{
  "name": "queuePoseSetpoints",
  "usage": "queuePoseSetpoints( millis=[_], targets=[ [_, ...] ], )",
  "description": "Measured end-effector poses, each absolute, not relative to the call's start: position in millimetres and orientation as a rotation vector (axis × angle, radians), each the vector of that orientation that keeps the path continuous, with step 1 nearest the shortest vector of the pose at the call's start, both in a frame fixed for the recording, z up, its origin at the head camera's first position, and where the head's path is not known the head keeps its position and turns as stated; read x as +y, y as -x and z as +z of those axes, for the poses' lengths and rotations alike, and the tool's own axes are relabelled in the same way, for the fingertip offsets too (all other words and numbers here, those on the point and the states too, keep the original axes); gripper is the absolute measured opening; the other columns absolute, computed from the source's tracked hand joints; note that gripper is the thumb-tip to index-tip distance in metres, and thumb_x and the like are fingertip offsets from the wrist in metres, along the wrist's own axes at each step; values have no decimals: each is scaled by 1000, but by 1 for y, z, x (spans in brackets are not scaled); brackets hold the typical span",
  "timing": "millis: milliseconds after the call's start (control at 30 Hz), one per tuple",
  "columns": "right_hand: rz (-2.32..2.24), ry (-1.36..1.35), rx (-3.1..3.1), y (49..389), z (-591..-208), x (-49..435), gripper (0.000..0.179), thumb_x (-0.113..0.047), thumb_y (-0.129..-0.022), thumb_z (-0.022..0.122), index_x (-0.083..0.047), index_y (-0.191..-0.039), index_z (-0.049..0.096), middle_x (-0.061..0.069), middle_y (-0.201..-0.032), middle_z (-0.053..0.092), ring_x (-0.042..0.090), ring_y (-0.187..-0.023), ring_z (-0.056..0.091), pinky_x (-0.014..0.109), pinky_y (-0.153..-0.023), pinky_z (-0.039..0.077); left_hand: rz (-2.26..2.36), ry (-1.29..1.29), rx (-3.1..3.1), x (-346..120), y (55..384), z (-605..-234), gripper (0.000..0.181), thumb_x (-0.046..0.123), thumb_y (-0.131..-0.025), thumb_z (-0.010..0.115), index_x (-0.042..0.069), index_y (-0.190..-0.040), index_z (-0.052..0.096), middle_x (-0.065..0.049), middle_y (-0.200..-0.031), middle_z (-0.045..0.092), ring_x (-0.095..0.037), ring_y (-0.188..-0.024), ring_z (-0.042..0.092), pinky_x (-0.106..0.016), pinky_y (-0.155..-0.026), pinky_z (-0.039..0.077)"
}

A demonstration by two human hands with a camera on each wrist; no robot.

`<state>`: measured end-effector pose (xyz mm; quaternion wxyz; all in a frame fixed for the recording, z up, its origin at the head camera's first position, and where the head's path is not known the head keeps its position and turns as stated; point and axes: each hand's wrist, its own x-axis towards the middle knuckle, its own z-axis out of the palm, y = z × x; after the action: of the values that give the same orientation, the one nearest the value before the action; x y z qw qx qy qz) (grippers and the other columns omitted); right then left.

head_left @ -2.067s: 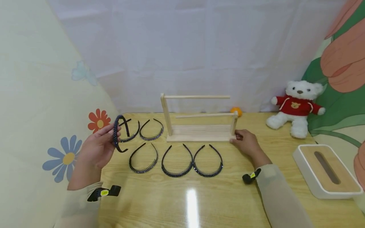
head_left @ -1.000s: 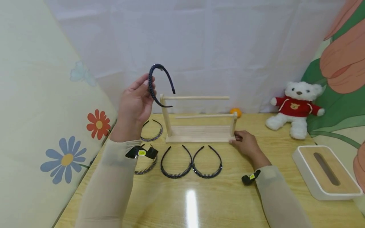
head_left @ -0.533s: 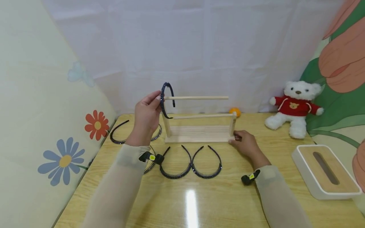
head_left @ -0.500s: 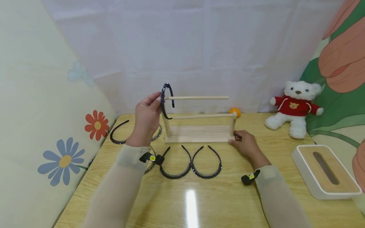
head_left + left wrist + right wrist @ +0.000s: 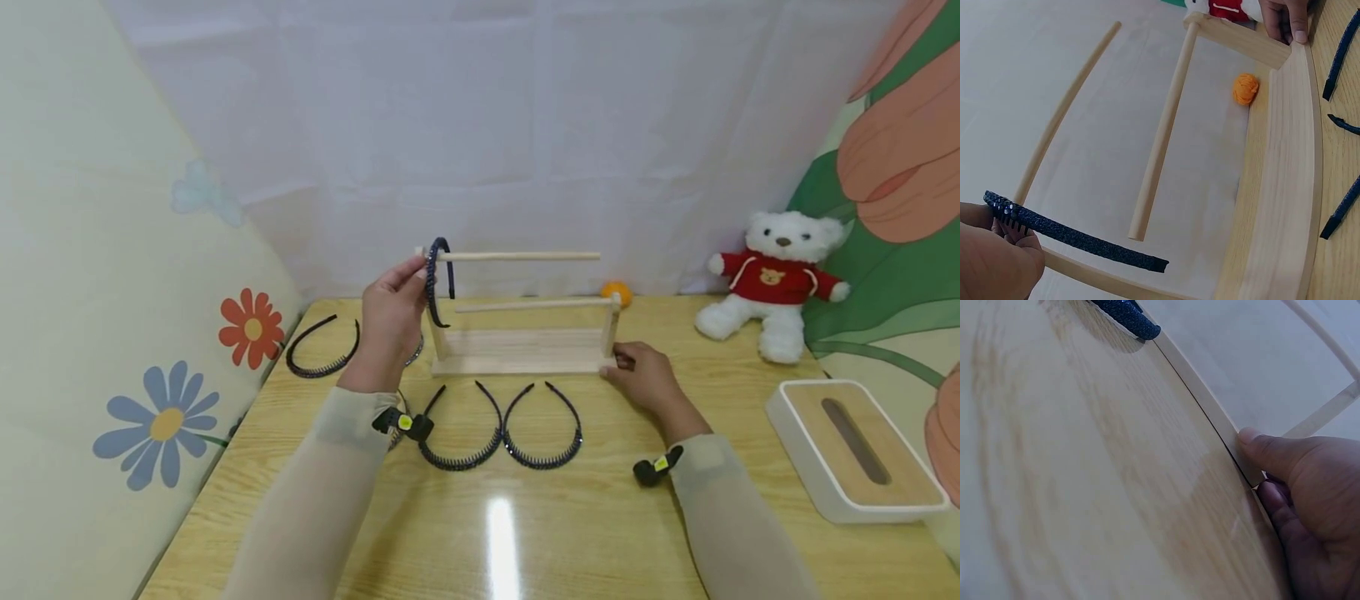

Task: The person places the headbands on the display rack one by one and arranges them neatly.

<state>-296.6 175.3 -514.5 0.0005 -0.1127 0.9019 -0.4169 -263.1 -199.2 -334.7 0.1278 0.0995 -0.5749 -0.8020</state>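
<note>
My left hand [image 5: 392, 325] pinches a dark, toothed headband [image 5: 432, 287] by its outer side, at the left end of the wooden rack's upper rod [image 5: 525, 257]. The band arches over that rod, its tips pointing down. In the left wrist view, the headband [image 5: 1085, 242] crosses close by the rod's post end, thumb and fingers on its toothed part. My right hand [image 5: 643, 377] grips the right front corner of the rack's base [image 5: 517, 363]; the right wrist view has the thumb [image 5: 1266, 447] on top of the edge and the fingers curled below.
Two headbands lie side by side before the rack, the left one [image 5: 461, 463] touching the right one [image 5: 543, 462]. Another headband [image 5: 318, 372] lies at far left; two more are partly behind my left arm. An orange ball [image 5: 617, 292], teddy bear [image 5: 780, 283] and tissue box [image 5: 855, 450] stand right.
My left hand has carried the headband from the table's left side up and rightward to the upper rod, then lowered it over the rod's left end. The right hand has stayed on the base.
</note>
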Motion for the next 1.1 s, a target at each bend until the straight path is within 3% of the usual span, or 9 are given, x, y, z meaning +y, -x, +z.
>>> queuePoseSetpoints(
  millis=[367,667,867,1100],
  targets=[
    [-1303,328,2827,295,-516,176,57,-21,-102,80,5,-149,62,28,-141,66,41,-128,69,53,-110,58,-2354,-271,-1654,-198,266,-340,33,1,-110,60,-1,-143,67,-8,-149,64,-12,-115,66,-18,-96,58],
    [-1318,338,2828,296,-516,176,57,-21,-101,81,6,-148,62,29,-141,65,42,-128,69,53,-110,58,-2366,-283,-1594,-194,271,-342,33,-4,-108,61,-5,-141,66,-8,-141,68,-12,-109,68,-18,-95,60],
    [-1332,337,2827,296,-515,175,56,-19,-101,81,5,-148,63,28,-141,66,41,-128,69,53,-111,58,-2368,-273,-1577,-190,271,-341,24,-6,-108,61,-1,-129,73,-9,-137,69,-13,-107,69,-18,-94,60],
    [-1331,339,2829,296,-514,175,56,-19,-101,81,6,-148,63,28,-140,66,41,-128,69,53,-112,57,-2352,-236,-1623,-190,271,-344,32,-4,-110,58,-8,-141,63,-16,-161,56,-11,-113,67,-18,-98,59]
  ],
)
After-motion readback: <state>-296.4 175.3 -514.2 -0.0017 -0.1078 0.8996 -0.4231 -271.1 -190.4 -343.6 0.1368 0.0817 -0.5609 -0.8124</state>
